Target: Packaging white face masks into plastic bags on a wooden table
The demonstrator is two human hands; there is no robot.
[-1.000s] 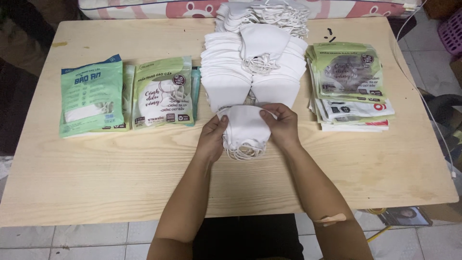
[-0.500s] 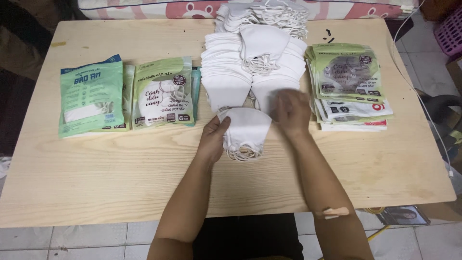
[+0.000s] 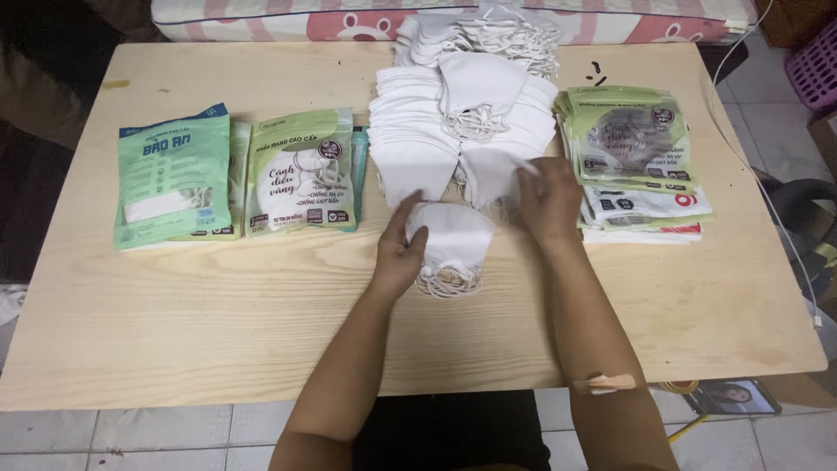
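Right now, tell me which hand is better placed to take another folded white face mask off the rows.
Right. The right hand already touches a folded white face mask on the rows, while the left hand holds down the small white mask stack nearer the person.

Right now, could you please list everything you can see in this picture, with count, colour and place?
small stack of masks: a few, white, table centre, under the left hand
piles of masks: many, white, far middle of table
green packets: two stacks, green, left side of table
stack of packets: one, green on top, white and red lower down, right side
table: one, pale wood
cushion: one, pink and white pattern, beyond the far edge
cable: one, white, along the right edge
basket: one, purple, floor at far right
left hand: holding the small stack
right hand: picking a mask from the near pile
plaster: one, on the right forearm
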